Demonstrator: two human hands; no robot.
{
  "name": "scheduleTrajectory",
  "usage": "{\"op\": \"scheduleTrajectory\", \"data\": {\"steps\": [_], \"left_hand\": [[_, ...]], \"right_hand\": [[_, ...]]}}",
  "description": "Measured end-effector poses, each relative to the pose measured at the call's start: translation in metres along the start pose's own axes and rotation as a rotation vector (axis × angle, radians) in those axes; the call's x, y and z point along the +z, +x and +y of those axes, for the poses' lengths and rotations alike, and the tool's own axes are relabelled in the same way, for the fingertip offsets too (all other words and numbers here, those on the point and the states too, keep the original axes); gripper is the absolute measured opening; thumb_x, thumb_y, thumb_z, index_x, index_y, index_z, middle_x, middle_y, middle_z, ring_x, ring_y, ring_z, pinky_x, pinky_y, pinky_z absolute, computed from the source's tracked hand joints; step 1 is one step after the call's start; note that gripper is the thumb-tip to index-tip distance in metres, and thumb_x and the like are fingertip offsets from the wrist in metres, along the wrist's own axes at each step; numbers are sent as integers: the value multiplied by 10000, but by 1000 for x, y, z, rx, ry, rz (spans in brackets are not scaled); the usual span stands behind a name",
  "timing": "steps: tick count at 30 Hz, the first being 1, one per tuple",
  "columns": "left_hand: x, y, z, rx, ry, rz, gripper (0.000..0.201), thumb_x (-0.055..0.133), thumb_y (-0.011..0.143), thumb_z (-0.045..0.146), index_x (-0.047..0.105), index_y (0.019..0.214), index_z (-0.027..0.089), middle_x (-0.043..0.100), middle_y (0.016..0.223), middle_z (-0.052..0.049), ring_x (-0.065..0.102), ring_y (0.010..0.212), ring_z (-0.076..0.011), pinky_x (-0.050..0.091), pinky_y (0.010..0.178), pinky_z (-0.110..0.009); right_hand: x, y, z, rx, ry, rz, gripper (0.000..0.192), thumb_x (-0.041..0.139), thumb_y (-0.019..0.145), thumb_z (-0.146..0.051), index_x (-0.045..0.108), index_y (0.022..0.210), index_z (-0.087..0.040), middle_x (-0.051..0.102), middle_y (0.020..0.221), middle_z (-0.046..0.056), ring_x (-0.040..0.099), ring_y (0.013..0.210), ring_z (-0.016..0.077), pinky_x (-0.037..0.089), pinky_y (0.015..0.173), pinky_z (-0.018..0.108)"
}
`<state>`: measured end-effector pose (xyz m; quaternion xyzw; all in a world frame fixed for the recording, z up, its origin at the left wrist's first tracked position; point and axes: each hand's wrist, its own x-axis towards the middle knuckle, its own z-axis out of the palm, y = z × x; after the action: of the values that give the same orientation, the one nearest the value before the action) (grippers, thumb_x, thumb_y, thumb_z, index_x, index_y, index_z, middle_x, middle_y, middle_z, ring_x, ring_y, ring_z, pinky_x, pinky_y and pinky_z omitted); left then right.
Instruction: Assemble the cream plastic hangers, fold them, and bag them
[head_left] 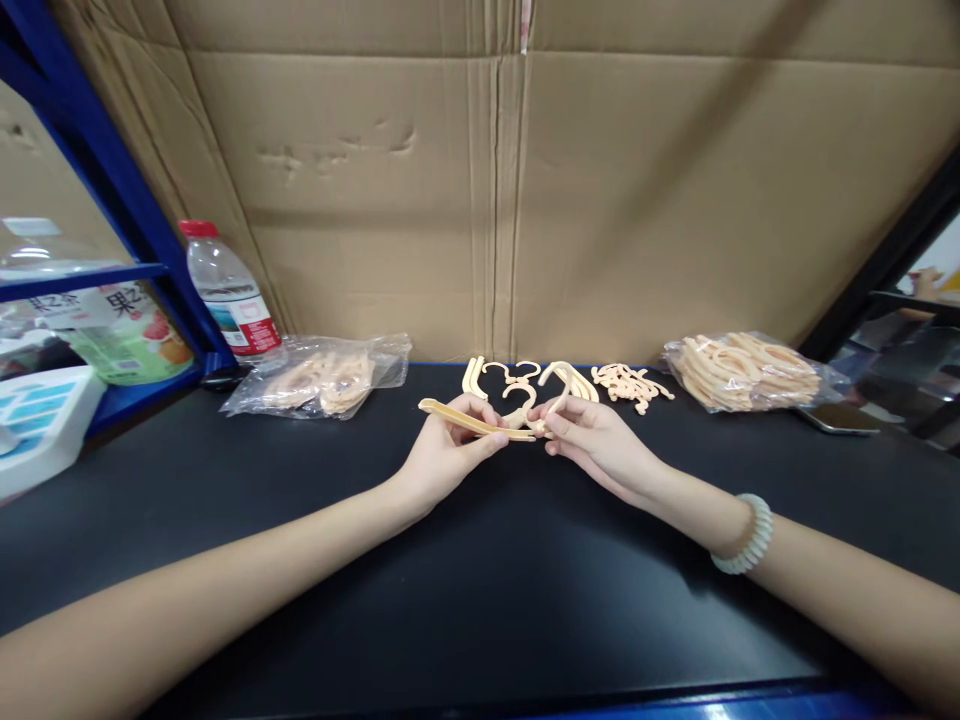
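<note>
Pinched in my left hand (454, 445) is a long cream plastic hanger arm (457, 417), its far end pointing up to the left. My right hand (592, 440) grips a curved cream hanger hook (557, 400) by its base, right beside the inner end of the arm. Fingers hide whether the two pieces touch. Just behind my hands lie loose hooks (523, 370), with straight arms (472, 378) to their left and curved arms (581, 380) to their right. A heap of small cream pieces (630, 385) sits farther right.
Clear bags of cream parts lie at left (322, 380) and right (742, 370) on the black table (480, 600). A red-capped bottle (232, 290) stands by the blue shelf frame (90, 140). A cardboard wall (375, 200) closes off the back. A flat phone-like object (840, 419) lies under the right bag.
</note>
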<state>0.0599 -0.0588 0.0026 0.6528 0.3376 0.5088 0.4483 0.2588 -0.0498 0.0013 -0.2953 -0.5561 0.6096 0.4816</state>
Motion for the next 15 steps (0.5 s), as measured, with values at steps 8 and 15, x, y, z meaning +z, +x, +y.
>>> {"op": "scheduleTrajectory", "data": {"steps": [8, 15], "left_hand": [[1, -1, 1, 16, 56, -9, 193, 725, 729, 256, 555, 750, 167, 571, 756, 14, 613, 785, -156, 463, 730, -275], [2, -5, 1, 99, 167, -30, 163, 714, 749, 278, 588, 745, 175, 607, 755, 3, 608, 714, -142, 481, 645, -251]], "right_hand": [[1, -4, 1, 112, 3, -72, 265, 741, 761, -378, 583, 808, -170, 662, 931, 53, 651, 817, 165, 513, 682, 281], [0, -4, 3, 152, 68, -56, 268, 786, 714, -323, 564, 728, -172, 657, 791, 18, 636, 740, 139, 524, 777, 316]]}}
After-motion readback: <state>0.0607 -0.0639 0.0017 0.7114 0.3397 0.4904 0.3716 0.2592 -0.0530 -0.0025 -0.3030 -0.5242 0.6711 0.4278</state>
